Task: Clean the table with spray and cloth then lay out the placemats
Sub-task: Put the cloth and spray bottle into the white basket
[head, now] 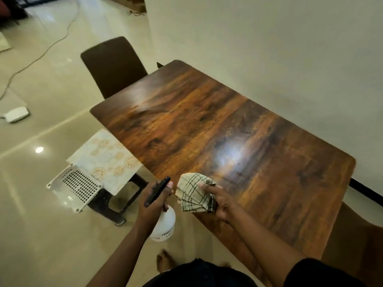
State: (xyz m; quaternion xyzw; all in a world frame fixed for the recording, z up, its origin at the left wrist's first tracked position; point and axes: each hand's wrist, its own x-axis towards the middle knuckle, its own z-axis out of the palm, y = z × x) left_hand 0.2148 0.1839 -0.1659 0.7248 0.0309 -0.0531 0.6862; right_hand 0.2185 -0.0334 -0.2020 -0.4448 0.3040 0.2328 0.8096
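Note:
A long dark wooden table (217,125) stretches away from me, its top glossy with a light glare. My left hand (153,201) grips a white spray bottle (164,226) with a black head, held off the table's near left edge. My right hand (217,200) grips a bunched cream cloth (193,193) with dark check lines, just over the table's near edge. Pale patterned placemats (105,158) lie on a small stool left of the table.
A brown chair (114,67) stands at the table's far left corner. A white perforated panel (74,183) leans by the stool (116,204). A cable (39,56) and a white box (16,114) lie on the glossy floor. A wall (269,48) runs along the table's right side.

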